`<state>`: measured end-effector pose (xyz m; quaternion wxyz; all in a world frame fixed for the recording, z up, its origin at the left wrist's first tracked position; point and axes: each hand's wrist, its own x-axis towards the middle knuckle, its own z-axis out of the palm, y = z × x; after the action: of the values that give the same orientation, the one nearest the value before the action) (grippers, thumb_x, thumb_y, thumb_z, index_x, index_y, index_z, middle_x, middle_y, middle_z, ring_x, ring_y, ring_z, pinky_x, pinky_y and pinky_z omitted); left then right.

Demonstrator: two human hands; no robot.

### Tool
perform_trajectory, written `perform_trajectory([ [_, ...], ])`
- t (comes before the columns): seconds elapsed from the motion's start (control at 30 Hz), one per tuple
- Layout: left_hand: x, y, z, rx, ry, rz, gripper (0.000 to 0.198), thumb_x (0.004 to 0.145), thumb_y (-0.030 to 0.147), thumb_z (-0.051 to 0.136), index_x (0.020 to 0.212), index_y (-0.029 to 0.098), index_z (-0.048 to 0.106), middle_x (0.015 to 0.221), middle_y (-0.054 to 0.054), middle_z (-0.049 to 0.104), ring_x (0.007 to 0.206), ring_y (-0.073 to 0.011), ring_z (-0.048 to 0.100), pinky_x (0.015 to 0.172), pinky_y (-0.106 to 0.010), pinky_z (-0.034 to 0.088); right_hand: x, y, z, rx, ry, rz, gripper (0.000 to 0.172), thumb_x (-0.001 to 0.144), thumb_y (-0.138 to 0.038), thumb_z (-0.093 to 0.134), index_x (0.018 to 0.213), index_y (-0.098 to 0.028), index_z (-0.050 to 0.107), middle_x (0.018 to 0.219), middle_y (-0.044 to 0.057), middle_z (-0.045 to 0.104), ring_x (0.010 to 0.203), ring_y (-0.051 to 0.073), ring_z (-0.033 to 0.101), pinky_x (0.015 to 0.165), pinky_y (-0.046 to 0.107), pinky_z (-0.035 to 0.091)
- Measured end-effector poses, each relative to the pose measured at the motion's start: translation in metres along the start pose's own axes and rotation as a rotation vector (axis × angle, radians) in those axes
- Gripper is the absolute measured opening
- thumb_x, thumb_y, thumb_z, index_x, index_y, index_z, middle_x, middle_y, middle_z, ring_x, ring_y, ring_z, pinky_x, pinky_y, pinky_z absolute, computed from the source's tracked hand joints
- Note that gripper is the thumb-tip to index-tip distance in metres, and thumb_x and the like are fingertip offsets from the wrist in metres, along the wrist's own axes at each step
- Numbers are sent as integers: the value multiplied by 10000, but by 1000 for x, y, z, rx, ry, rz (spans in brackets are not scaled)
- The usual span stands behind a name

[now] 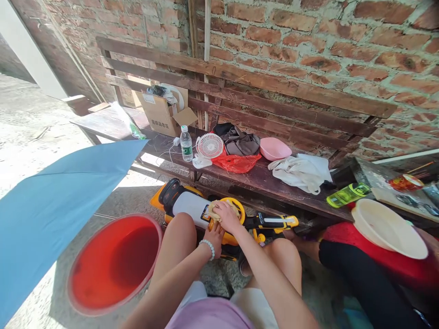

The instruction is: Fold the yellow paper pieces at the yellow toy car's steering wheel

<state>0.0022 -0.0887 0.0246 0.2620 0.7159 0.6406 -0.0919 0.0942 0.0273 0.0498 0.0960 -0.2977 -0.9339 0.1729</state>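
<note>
A yellow, black and white machine (190,208), whose exact kind I cannot make out, lies across in front of my knees. My right hand (226,217) presses a crumpled pale-yellow cloth (214,210) against it, beside a yellow ring (242,208). Just below the cloth, my left hand (214,237) rests on the machine's body with its fingers stretched out, a beaded bracelet on the wrist. A black arm with a yellow end (291,221) sticks out to the right. My legs and forearms hide the machine's lower side.
A red basin (113,265) of dark water stands at left, under a blue canopy edge (68,183). The wooden bench (250,183) holds a box (157,114), bottle (185,144), fan (210,146) and pink bowl (274,148). Another person's dark-clad leg (356,269) is at right, near a cream basin (387,226).
</note>
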Motion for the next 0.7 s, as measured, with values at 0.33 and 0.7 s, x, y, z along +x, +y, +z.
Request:
perform_trajectory([
  [0.33, 5, -10, -6, -12, -9, 73, 1200, 677, 260, 696, 1706, 161, 86, 1789, -112, 39, 1645, -367, -29, 1229, -673, 293, 37, 47, -16, -218, -94, 243, 484, 872, -61, 557, 1254, -306, 724, 1311, 84, 636, 1143, 271, 493, 960, 354, 409],
  [0.7, 7, -13, 10, -74, 85, 77, 1144, 691, 210, 685, 1703, 202, 151, 1793, -82, 41, 1641, -381, -36, 1223, -701, 285, -36, 19, -10, -312, -74, 775, 340, 937, -220, 547, 1222, -148, 718, 1177, 235, 646, 1027, 319, 649, 842, 396, 491],
])
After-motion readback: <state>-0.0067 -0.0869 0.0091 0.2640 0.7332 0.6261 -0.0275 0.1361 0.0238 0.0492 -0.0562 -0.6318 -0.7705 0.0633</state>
